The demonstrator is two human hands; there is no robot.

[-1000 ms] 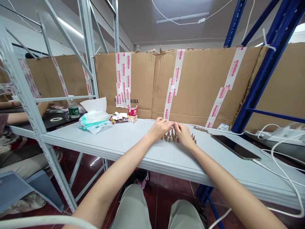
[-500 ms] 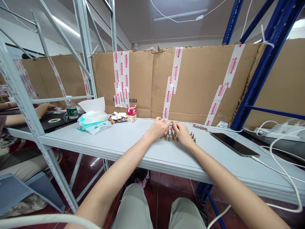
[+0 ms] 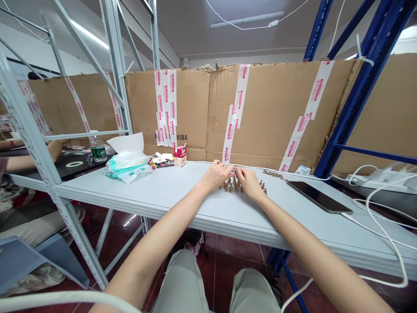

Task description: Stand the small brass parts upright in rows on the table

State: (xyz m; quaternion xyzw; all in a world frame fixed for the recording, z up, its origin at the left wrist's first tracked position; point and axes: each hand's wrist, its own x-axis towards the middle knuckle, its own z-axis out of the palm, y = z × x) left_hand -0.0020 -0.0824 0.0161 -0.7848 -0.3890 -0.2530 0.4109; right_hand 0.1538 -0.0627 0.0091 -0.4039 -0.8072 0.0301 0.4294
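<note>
Left hand [image 3: 216,176] and right hand [image 3: 249,183] sit almost where they were a moment ago, palms down, fingertips close together at the back of the small brown pieces [image 3: 232,187] standing on the white table [image 3: 156,184]. Fingers hide any pinch, so grip can't be told. Tablet [image 3: 316,196] lies right.

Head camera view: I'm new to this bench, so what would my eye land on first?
First come the left hand and right hand, meeting at the far edge of the white table, with small brown pieces clustered between them. Behind the table rises a taped cardboard wall, and a dark tablet lies to the right.
</note>
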